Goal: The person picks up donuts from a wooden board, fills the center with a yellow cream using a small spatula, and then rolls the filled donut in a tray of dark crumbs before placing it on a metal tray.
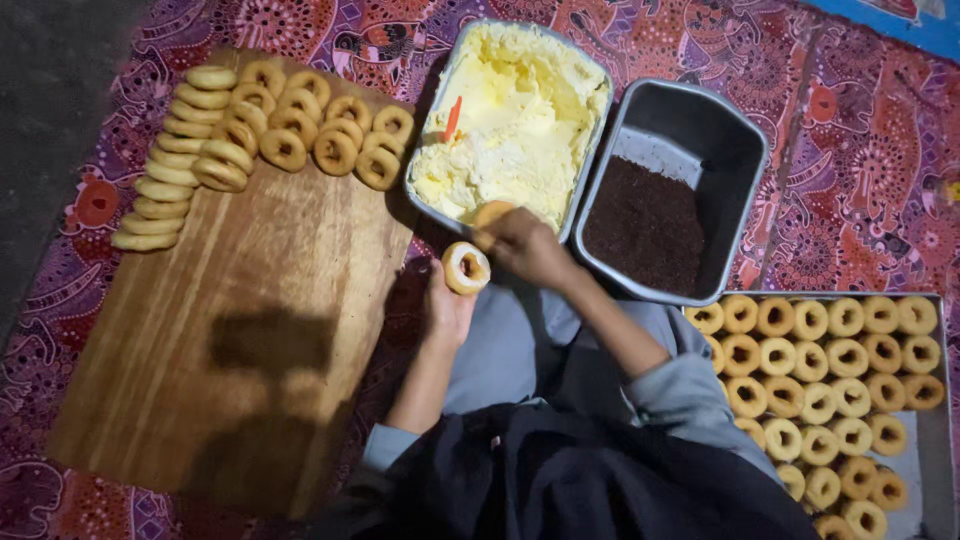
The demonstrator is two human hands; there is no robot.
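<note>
1. While the left hand [447,305] is curled shut around a ring-shaped doughnut [466,267] with pale cream on its face, it holds that ring up just in front of the person's lap, close below the near edge of the cream tray [428,120].
2. The right hand [525,245] is closed too — its fingers pinch a small orange-brown piece [490,213] right at the tray's near rim, just beside the held ring; what that piece is cannot be told.
3. Yellow-white cream [510,115] fills the rectangular metal tray, and a thin orange stick [452,118] lies sunk in it near the left side.
4. Touching the tray's right side stands a dark grey metal tin [735,140], its floor partly covered with dark brown sprinkles [645,225].
5. To the person's left a large wooden board [230,330] carries finished rings [290,125] along its far edge and down its left edge — some flat, some leaning in overlapping rows.
6. To the right, a flat metal tray [925,470] holds plain doughnuts [820,365] packed in rows, touching one another.
7. Everything rests on a purple and red patterned cloth [860,130], and the person's grey sleeves and dark clothing fill the bottom of the view.
</note>
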